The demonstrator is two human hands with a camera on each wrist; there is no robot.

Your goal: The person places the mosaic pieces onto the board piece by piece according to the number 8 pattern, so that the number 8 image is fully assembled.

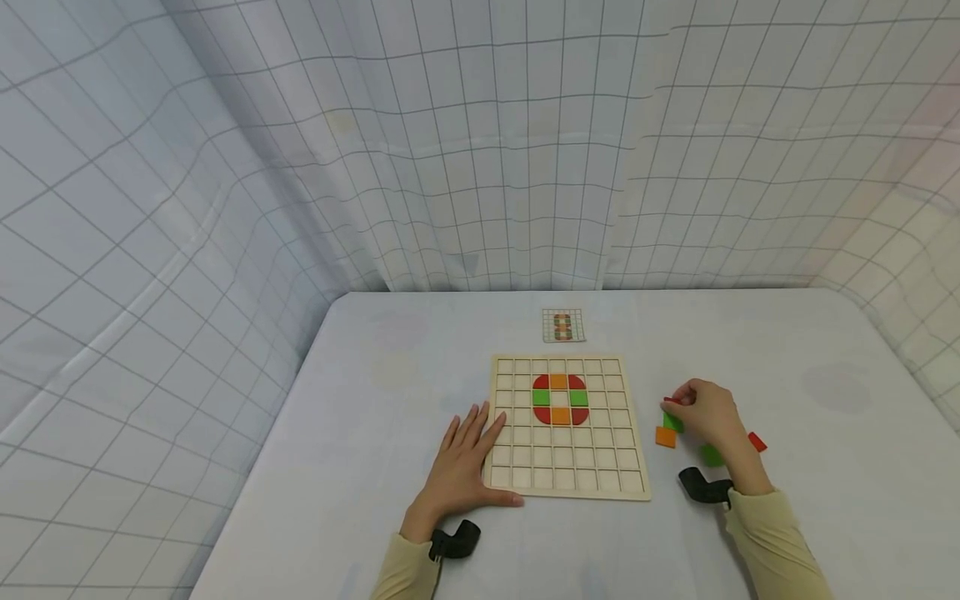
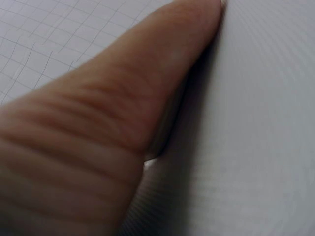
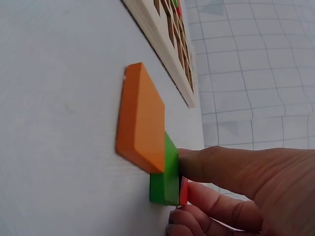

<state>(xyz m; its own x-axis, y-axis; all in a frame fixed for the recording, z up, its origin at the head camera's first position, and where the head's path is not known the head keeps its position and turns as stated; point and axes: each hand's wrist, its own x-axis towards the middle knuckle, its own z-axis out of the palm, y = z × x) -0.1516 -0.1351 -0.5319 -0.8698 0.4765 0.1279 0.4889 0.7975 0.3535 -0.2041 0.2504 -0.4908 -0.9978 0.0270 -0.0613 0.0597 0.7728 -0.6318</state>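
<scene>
A square wooden grid board [image 1: 562, 457] lies on the table, holding a ring of red corner pieces, orange squares and green squares around one bare cell. My left hand [image 1: 463, 467] rests with spread fingers along the board's left edge, thumb by its front corner. To the right of the board, my right hand [image 1: 708, 410] pinches a red tile [image 3: 183, 191] between thumb and fingers. Right beside those fingertips lies a green tile [image 1: 674, 424], and an orange tile [image 3: 142, 123] sits next to it. In the left wrist view, the left hand [image 2: 123, 98] fills much of the picture.
Another green tile [image 1: 712, 456] lies under the right wrist, with a red tile [image 1: 757, 442] just right of it. Behind the board is a small pattern card [image 1: 563, 326]. White gridded curtains [image 1: 510, 167] surround the white table [image 1: 360, 417].
</scene>
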